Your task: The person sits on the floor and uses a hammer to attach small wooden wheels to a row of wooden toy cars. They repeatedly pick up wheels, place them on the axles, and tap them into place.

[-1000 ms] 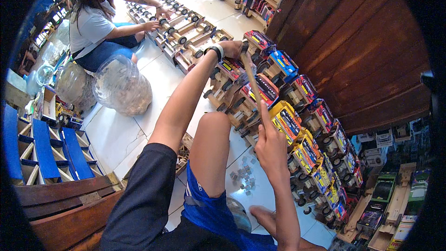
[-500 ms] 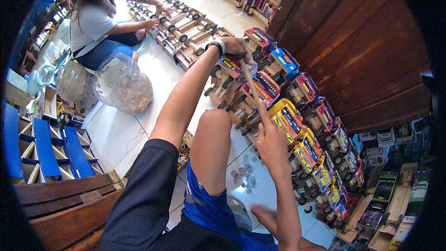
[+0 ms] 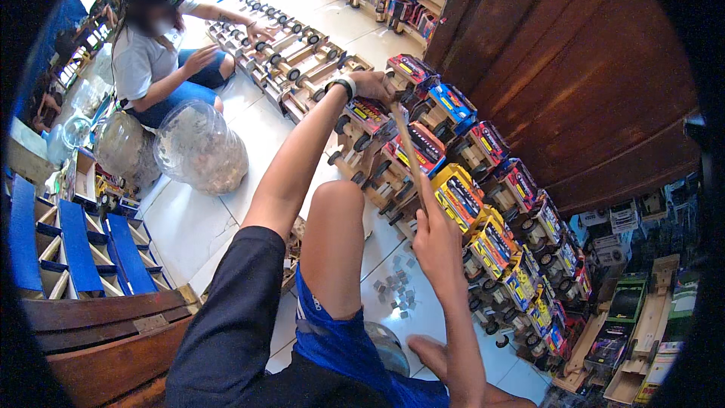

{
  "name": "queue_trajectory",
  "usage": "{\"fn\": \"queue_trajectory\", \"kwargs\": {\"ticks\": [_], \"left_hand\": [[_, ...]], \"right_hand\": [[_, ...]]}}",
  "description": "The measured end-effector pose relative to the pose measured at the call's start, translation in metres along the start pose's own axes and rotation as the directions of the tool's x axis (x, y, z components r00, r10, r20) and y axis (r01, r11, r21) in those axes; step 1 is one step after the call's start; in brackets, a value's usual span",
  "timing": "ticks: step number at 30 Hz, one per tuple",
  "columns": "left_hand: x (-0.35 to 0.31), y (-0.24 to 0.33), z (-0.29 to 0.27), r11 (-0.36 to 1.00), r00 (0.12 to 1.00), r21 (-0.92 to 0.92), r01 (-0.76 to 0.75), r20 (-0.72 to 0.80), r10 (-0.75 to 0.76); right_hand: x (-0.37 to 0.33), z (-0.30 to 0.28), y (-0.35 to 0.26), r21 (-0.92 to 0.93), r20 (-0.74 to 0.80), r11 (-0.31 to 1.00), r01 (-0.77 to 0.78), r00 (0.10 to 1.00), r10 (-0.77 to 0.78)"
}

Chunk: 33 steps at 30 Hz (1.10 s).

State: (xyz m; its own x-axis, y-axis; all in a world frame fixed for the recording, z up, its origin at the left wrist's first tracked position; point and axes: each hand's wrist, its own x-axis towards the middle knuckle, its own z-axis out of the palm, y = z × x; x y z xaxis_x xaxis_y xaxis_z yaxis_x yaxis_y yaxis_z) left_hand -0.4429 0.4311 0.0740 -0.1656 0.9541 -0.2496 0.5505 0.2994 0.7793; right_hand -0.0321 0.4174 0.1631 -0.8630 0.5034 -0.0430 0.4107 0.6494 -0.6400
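My right hand [image 3: 438,245] is closed around the lower end of a hammer's wooden handle [image 3: 408,143]. The hammer's dark head is beside the fingers of my left hand [image 3: 369,86], at the far end of my reach. Bent fingers of that left hand rest on a wooden toy truck [image 3: 367,112] with a printed, colourful body; its fingertips are partly hidden, so anything small between them does not show. Next to it in the row is a red toy truck [image 3: 417,149], and nearer to me a yellow one [image 3: 459,195]. Black wheels show along their sides.
Rows of toy trucks run down the right beside a brown wooden panel [image 3: 566,83]. A co-worker [image 3: 155,68] sits at wheeled wooden frames [image 3: 294,49]. Filled clear plastic bags [image 3: 200,147] stand left. Small grey pieces [image 3: 396,287] lie on the tiles; blue-topped wooden pieces [image 3: 75,245] are at left.
My left hand has shifted slightly left, and its fingers have changed position beside the hammer head. The co-worker has sat up more, with one hand drawn back from the wooden frames.
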Motion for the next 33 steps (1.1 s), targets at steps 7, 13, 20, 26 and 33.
{"fn": "queue_trajectory", "kwargs": {"ticks": [7, 13, 20, 26, 33], "left_hand": [[-0.062, 0.081, 0.008, 0.97, 0.873, 0.179, -0.167, -0.431, 0.23], [-0.124, 0.14, 0.082, 0.983, 0.79, 0.155, -0.1, 0.613, -0.016], [-0.152, 0.032, 0.351, 0.696, 0.655, 0.57, -0.436, 0.732, -0.189], [-0.159, -0.041, 0.488, 0.939, 0.987, 0.326, -0.108, 0.149, 0.062], [-0.147, -0.051, 0.452, 0.958, 0.989, 0.269, -0.096, 0.132, 0.062]], "right_hand": [[-0.121, -0.004, 0.045, 0.431, -0.035, 0.889, -0.154, 0.982, 0.187], [-0.217, 0.023, 0.104, 0.551, 0.085, 0.795, -0.255, 0.964, 0.25], [-0.236, 0.046, 0.131, 0.604, 0.076, 0.768, -0.214, 0.974, 0.212], [-0.235, 0.033, 0.129, 0.592, 0.038, 0.782, -0.197, 0.976, 0.216], [-0.235, 0.035, 0.128, 0.581, 0.018, 0.792, -0.19, 0.975, 0.221]]}}
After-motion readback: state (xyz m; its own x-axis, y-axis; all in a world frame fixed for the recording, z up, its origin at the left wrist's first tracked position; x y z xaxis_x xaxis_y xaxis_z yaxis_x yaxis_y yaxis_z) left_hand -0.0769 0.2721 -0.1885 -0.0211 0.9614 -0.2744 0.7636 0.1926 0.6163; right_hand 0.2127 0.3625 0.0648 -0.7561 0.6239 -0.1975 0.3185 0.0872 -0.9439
